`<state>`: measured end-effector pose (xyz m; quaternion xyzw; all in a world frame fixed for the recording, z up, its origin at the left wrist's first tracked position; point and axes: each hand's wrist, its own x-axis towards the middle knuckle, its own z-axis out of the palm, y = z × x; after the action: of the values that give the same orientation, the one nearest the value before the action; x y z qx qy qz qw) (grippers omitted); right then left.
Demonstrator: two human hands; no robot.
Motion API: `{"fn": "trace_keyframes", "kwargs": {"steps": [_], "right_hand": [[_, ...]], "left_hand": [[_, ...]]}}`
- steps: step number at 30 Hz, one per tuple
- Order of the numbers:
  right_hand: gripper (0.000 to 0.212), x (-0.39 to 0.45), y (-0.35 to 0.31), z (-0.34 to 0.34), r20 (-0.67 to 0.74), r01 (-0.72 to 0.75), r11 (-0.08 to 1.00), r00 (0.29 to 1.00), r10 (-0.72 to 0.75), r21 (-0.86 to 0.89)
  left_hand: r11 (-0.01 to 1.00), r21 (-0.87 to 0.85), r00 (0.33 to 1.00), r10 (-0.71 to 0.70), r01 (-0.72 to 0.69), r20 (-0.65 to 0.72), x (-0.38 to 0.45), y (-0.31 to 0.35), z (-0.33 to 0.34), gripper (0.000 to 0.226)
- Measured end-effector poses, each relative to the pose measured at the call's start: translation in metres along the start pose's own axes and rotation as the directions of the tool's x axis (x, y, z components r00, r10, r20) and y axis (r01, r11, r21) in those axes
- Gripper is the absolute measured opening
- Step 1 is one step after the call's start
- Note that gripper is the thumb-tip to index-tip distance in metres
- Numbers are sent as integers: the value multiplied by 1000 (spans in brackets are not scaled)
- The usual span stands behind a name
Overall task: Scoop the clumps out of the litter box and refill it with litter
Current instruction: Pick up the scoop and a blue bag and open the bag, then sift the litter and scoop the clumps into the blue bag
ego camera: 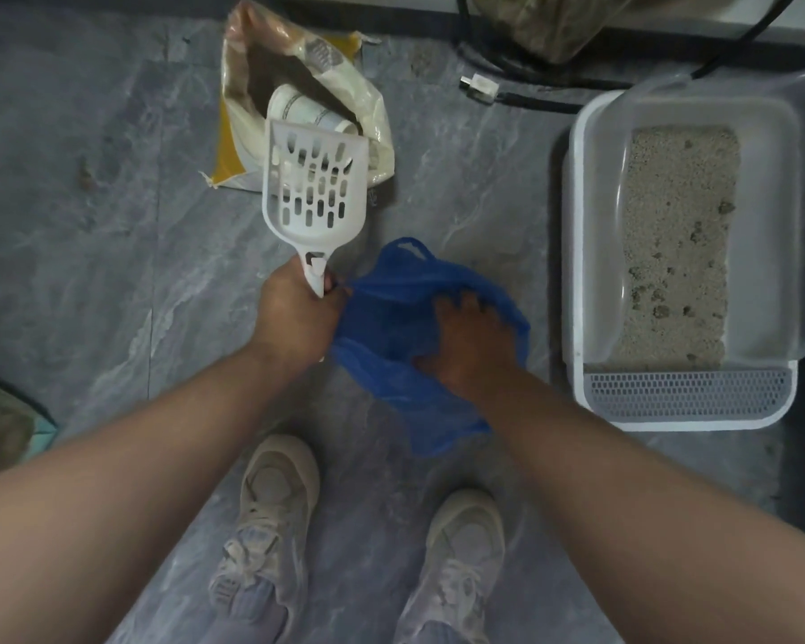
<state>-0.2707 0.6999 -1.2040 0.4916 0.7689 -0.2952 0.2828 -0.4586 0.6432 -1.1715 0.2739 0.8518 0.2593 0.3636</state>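
Overhead, from the head view: person standing on a grey marbled tile floor (89, 188), both forearms bare, pale worn sneakers (270, 518) below.

Left hand (294, 313) curled tight round the handle of a white slotted litter scoop (314, 188); scoop blade points away from the body, empty. Same hand also seems to pinch one edge of a blue plastic bag (391, 327).

Right hand (465, 346) sits in the mouth of that bag, fingers spread against the plastic; whether they grip it, cannot tell. Bag hangs between the two hands, just above the floor.

Litter box (591, 225), white with a clear raised rim, stands on the floor to the right, well apart from the scoop. Pale litter (675, 225) inside, dark clumps (661, 311) scattered mostly toward the near and right side. Perforated grey step (684, 395) at its near end.

Open litter sack (307, 86), cream and yellow, lies on the floor beyond the scoop, with a white cup (307, 109) inside. Printing on the sack too blurred to read; no brand legible anywhere.

Black cables (530, 97) and a small plug run along the far wall.
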Motion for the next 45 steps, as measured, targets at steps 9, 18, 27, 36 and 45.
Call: {"fn": "trace_keyframes", "kwargs": {"steps": [9, 18, 27, 36, 45], "right_hand": [[81, 26, -14, 10, -145, 92, 993, 986, -82, 68], [10, -13, -21, -8, -512, 258, 873, 859, -12, 413], [15, -155, -15, -47, -100, -1, 280, 933, 345, 960], [21, -315, 3, -135, 171, -149, -184, 979, 111, 972], [23, -398, 79, -201, 123, -60, -252, 963, 241, 966]], "left_hand": [[997, 64, 998, 55, -53, -25, 16, -6, -7, 9], [998, 32, 996, 58, -56, -70, -7, 23, -26, 25], [998, -47, 988, -28, 36, 153, -114, 89, -40, 11], [959, -218, 831, -28, 178, 555, -253, 196, -39, 27], [986, -47, 619, -64, 161, 782, -304, 284, -26, 76]]}}
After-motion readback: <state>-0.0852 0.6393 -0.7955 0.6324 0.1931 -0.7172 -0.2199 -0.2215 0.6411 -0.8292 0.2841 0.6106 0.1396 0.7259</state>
